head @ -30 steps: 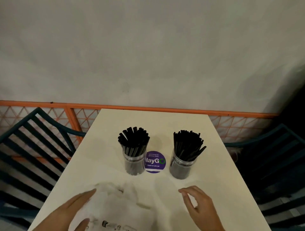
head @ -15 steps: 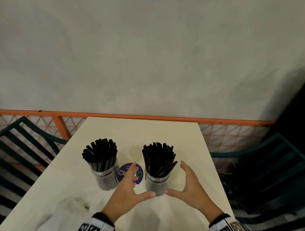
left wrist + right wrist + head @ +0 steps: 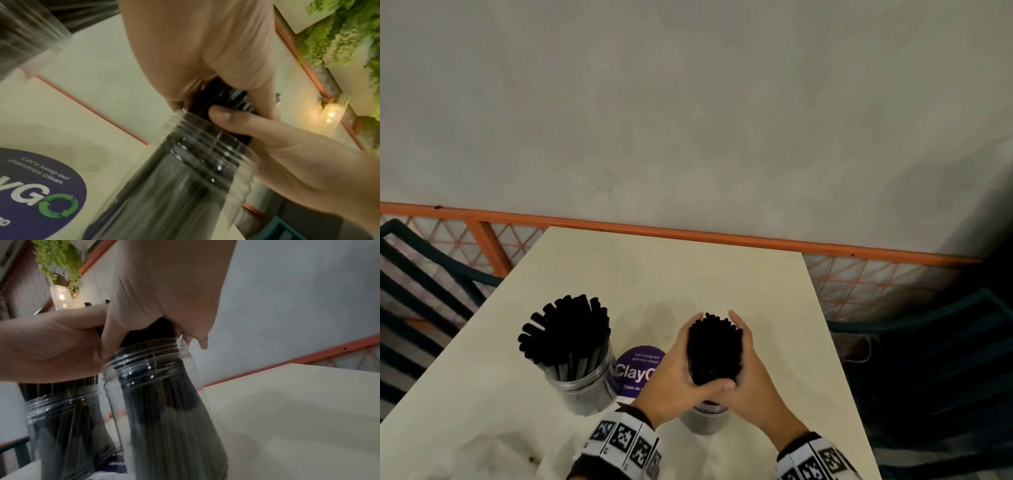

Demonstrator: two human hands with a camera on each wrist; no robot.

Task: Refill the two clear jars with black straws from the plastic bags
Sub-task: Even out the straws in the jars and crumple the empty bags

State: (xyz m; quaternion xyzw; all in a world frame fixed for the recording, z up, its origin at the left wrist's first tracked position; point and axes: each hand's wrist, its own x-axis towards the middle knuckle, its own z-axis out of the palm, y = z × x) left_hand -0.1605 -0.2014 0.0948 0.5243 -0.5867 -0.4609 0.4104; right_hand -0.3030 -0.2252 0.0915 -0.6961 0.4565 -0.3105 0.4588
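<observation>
Above the right jar I am cupping both my left hand and right hand snugly around its black straws, risking tipping it by squeezing unevenly.

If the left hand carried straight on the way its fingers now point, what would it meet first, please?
Likely nothing soon: the left hand, wrapped round the straws, points away across the bare table toward the wall; depth is unclear.

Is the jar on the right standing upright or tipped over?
Upright. The right jar stands on the table, straws rising from its mouth, both hands cupped around them.
</observation>
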